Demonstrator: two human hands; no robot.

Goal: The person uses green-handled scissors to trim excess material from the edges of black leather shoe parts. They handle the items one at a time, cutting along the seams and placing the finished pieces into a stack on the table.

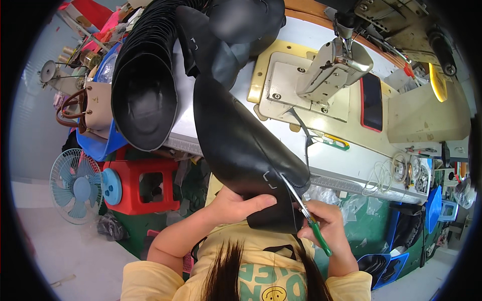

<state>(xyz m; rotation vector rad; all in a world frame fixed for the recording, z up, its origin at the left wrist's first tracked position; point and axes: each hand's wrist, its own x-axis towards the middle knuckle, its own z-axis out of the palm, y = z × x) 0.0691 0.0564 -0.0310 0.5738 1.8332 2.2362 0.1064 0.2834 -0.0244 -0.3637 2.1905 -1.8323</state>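
Dark hair (226, 271) and a yellow shirt (271, 281) fill the lower edge, closest to the lens. Both forearms rise from there, bent at the elbow, toward a black leather piece (241, 145) held in front of the chest.

Left hand (233, 205) — fingers closed around the lower edge of the leather piece, thumb pointing right along the material, palm facing up. The grip is firm and closed on the piece.

Right hand (321, 223) — fingers curled shut around the green handles of a pair of scissors (304, 210). The blades point up and left, with their tips at the leather's lower right edge, beside small white markings. How far the blades are parted cannot be told.

The leather piece runs from the hands up and left onto the white worktable (351, 165), where it joins more dark material. Left of it lies a nested row of black curved parts (145, 95). A cream sewing machine (326, 70) stands on the table to the right. Below the table's left end are a red stool (150, 185) and a blue fan (75, 185).
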